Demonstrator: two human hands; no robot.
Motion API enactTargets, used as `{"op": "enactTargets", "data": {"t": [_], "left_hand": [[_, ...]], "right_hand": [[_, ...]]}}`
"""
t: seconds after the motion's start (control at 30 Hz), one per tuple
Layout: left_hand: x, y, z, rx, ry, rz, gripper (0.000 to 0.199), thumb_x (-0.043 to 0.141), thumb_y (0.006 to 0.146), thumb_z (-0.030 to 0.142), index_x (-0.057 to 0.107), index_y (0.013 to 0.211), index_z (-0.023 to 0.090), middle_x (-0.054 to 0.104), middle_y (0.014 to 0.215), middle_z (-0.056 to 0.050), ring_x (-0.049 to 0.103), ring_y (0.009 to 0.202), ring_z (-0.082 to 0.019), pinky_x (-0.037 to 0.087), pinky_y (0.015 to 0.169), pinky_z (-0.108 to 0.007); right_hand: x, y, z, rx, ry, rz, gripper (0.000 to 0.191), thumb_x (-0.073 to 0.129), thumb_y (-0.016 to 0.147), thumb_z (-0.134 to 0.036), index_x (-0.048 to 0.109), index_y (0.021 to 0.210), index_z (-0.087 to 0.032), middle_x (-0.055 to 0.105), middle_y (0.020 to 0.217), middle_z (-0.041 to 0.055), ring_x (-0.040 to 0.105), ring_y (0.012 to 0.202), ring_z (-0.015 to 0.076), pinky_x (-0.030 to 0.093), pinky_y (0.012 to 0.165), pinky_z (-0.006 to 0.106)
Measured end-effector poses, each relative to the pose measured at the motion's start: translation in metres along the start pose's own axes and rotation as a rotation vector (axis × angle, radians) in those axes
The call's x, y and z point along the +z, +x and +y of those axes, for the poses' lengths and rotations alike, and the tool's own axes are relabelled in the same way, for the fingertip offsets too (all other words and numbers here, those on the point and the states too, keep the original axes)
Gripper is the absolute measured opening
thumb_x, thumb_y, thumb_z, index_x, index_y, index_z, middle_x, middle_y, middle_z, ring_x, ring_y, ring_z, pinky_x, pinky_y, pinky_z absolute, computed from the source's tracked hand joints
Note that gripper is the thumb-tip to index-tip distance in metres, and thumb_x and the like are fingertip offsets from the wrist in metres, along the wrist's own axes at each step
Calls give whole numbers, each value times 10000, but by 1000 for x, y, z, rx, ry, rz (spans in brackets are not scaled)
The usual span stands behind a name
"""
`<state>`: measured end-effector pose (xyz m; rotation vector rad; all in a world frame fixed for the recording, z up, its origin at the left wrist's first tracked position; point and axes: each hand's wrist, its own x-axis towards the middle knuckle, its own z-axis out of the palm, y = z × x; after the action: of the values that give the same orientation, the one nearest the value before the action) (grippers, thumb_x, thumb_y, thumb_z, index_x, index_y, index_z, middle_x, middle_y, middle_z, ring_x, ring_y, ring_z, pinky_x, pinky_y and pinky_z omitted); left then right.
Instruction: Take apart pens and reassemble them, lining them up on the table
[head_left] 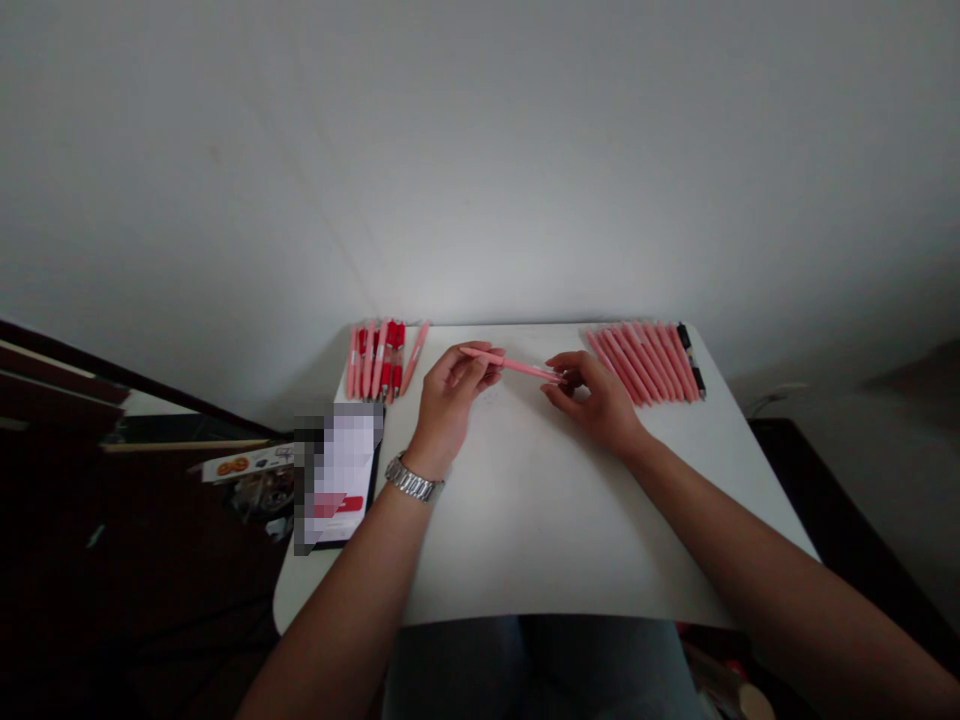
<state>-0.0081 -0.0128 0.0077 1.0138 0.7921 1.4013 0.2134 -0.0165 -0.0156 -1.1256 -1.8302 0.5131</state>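
Observation:
A pink pen is held roughly level between my two hands, above the middle of the white table. My left hand, with a metal watch on the wrist, pinches the pen near its left end. At the other end, the fingers of my right hand close on the pen and what looks like a bit of clear wrapper. Several pink pens lie side by side to the right of my right hand. Beyond my left hand lies a smaller group of pink and red pens.
A black pen lies at the right end of the pink row. At the table's left edge rests a tablet or phone, its screen partly blurred. A plain wall rises behind the table. Assorted items sit below on the left.

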Motion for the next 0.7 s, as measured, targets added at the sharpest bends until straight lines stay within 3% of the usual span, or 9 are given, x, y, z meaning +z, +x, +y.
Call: {"op": "enactTargets", "data": {"t": [0.13,0.43,0.7], "left_hand": [[1,0,0,-5,-2,3,268,762,860,352,704,1058,182,755,1108,-95,713,983,-168,574,897,-311],[2,-1,2,-11,-6,-16,257,759,863,344,706,1058,186,754,1110,-91,710,1007,-170,571,904,-307],[1,-1,2,-2,3,-4,252,750,872,341,700,1071,194,756,1110,-89,713,1008,-173,568,906,-311]], "right_hand": [[-1,1,-1,-20,-25,6,177,649,935,-334,615,1060,-214,647,897,35,617,697,147,523,633,288],[-8,3,-14,-71,-95,-68,212,535,1019,-367,646,965,-194,626,777,39,588,685,167,456,615,309],[-4,0,-8,-12,-22,-37,287,648,940,-367,610,1190,-231,667,956,45,628,725,156,541,666,304]]}}
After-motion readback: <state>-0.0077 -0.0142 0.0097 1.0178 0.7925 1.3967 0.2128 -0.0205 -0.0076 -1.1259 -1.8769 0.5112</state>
